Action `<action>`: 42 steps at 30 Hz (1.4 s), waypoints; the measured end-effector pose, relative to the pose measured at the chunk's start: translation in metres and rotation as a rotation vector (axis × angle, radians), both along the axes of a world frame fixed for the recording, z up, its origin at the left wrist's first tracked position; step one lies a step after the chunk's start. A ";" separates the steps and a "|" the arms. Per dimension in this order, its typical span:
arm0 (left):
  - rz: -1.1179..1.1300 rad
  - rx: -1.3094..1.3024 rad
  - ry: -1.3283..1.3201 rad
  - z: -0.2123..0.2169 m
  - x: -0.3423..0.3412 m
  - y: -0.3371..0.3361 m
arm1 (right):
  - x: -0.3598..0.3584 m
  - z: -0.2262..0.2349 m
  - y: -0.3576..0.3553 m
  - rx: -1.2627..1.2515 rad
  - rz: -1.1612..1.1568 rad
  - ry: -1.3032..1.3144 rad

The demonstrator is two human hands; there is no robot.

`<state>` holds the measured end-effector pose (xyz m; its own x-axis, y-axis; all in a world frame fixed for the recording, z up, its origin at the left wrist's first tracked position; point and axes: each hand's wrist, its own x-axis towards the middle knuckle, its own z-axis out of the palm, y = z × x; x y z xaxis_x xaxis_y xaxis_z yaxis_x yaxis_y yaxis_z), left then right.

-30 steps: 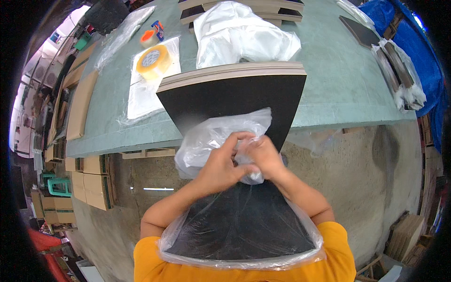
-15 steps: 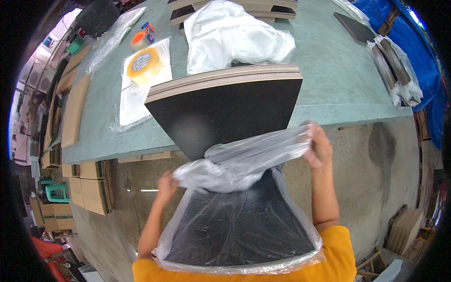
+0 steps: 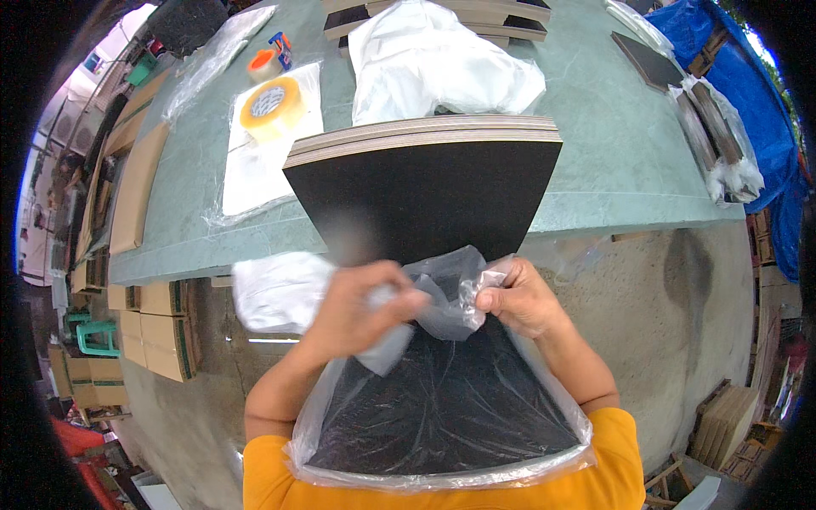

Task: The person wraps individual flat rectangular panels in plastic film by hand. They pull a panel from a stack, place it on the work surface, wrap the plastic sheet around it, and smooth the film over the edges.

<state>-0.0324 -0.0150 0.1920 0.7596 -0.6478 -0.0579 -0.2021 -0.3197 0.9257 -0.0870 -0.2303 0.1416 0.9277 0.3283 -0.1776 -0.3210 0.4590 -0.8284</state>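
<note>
My left hand is clenched on a gathered fold of the clear plastic bag, and my right hand pinches the bag's mouth between thumb and fingertips; neither is released. The bag sits at lower centre of the frame, against my orange shirt, drawn over the near end of the black board. The board's far end rests on the green table at centre frame, still bare of plastic.

Judgement on method: both grips should stay level and spread apart so the mouth opens square to the board; a bunched film on my left side could snag on a corner and tear. Draw evenly, not one side ahead.

Other items noted:
- Roll of yellowish tape, upper left, lying on a flat clear sleeve.
- Small orange tape roll just beyond it, beside a blue-and-red dispenser.
- Crumpled white plastic sheet, upper centre, over stacked boards.
- Bagged dark boards, upper right.
- Brown cartons stacked below the table, left.

Labels are too small to make out.
</note>
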 end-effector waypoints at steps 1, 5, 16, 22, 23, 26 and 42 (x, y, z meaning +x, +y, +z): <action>-0.119 -0.103 0.018 0.002 -0.001 -0.016 | 0.000 -0.001 0.004 0.101 -0.008 -0.010; -0.102 -0.251 0.090 -0.012 -0.004 -0.038 | 0.001 -0.009 0.009 0.365 -0.067 -0.008; 0.229 0.053 -0.212 0.002 0.014 0.025 | 0.017 0.000 0.000 -0.286 0.007 -0.158; -0.081 -0.136 -0.062 0.006 0.015 -0.032 | 0.025 0.006 0.022 -0.092 -0.170 -0.107; -0.087 -0.164 -0.016 0.001 0.015 -0.035 | 0.026 -0.002 0.025 0.063 -0.200 -0.044; 0.111 -0.040 -0.061 -0.027 0.016 -0.016 | 0.029 -0.004 0.022 0.323 -0.118 0.006; -0.020 -0.179 -0.043 0.014 -0.004 -0.019 | 0.031 0.069 0.010 -0.537 -0.296 -0.795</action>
<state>-0.0360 -0.0340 0.2059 0.7455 -0.6601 0.0923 -0.2479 -0.1460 0.9577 -0.0564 -0.2200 0.2104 0.8727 0.1233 0.4725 0.4824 -0.0670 -0.8734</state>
